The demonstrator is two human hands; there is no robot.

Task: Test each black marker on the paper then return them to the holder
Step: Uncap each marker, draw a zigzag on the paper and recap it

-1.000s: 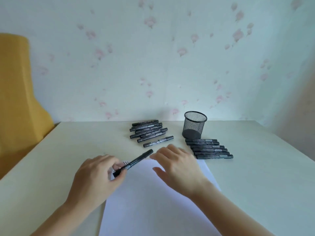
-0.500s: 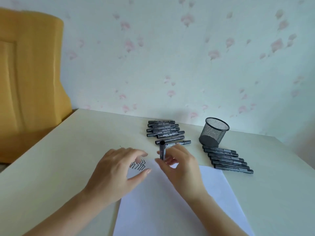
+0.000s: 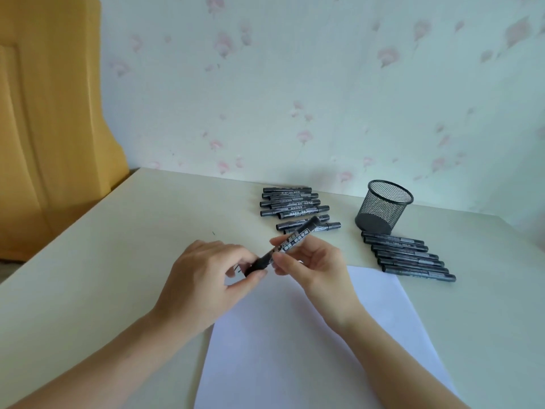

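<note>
Item: marker [image 3: 290, 244], barrel pinched by right hand [image 3: 314, 268], cap end pinched by left hand [image 3: 206, 280] above paper [image 3: 295, 349]; recommended: pull cap straight along barrel.

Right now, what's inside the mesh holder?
No markers show through the holder; only its dark base is visible. The markers lie on the table: a pile to its left and a row in front.

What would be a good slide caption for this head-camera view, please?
Both hands hold one black marker over the paper; other markers lie beside the mesh holder.
</note>
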